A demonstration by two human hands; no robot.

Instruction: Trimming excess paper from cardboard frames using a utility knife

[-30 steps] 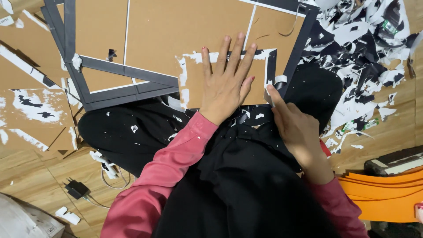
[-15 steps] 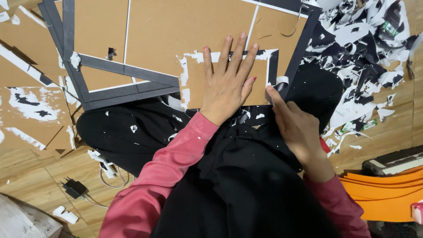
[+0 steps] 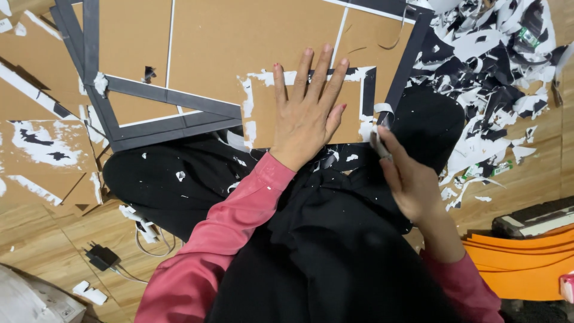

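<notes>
One brown board (image 3: 227,54), grey-taped edges, torn white paper patches.

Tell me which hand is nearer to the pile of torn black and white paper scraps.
Right. The right hand pinches a strip just beside the scrap pile; the left hand lies flat on the brown board, farther away.

I see a wooden floor (image 3: 526,179) carrying everything. Brown cardboard sheets (image 3: 251,42) edged with dark grey strips lie flat across it, with more torn cardboard pieces (image 3: 42,143) at the left. A heap of black and white paper scraps (image 3: 496,66) covers the upper right. Orange sheets (image 3: 526,263) are stacked at the lower right, and a black plug adapter (image 3: 101,256) with its cable lies at the lower left.
</notes>
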